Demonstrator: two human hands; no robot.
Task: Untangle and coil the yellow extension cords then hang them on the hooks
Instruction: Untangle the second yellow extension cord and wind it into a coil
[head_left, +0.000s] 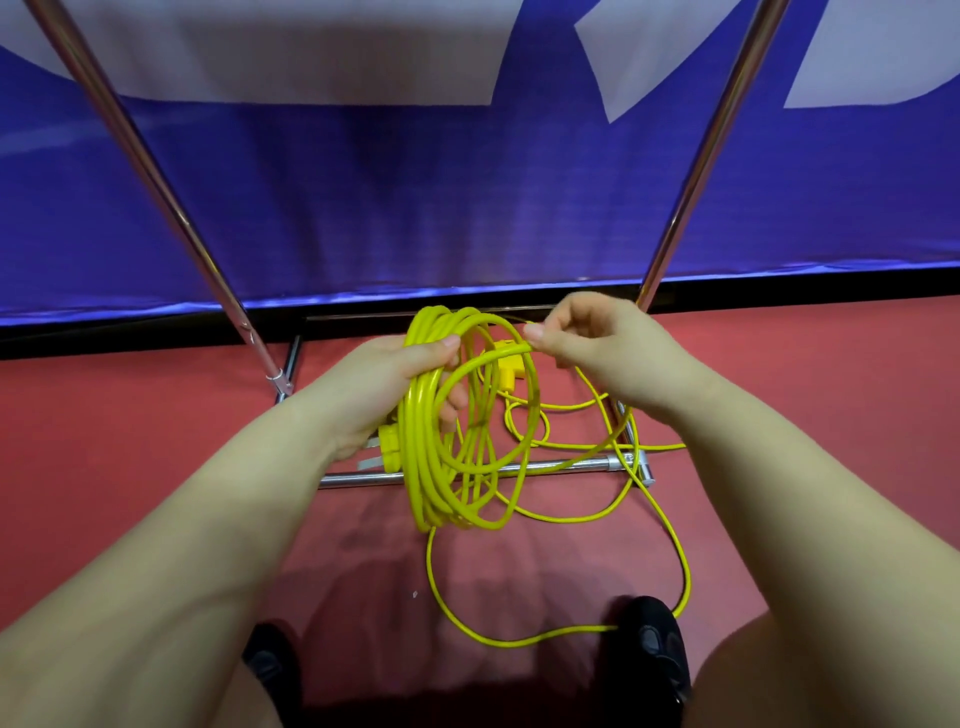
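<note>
Yellow cord fills the middle of the view: the left hand (415, 379) grips a bundle of finished loops, the coil (441, 447), with thumb over the top and fingers curled through the ring, so the loops hang below the palm. A yellow plug (388, 440) with flat metal prongs sticks out just under the left wrist. The right hand (587, 338), level with the left and just beside it, pinches a single strand between thumb and forefinger at the top of the newest loop, the other fingers curled loosely. From that pinch the loose cord (519, 636) drops away below the right hand, crosses the metal base bar (545, 465) of the rack and trails over the red floor (156, 441) toward the black shoes (649, 644). Beyond the coil, between the two hands, a yellow socket block (506, 371) lies on the floor among thinner snarled strands. The step in hand looks like laying one more turn onto the coil. To do it well, the right hand should carry the strand across to the left thumb, match the size of the hanging loops, and give a slight twist so it lies flat rather than kinking. The left grip should open only enough to take the strand. The slack near the bar may snag, so it should be drawn up gently. No hooks show here.
</note>
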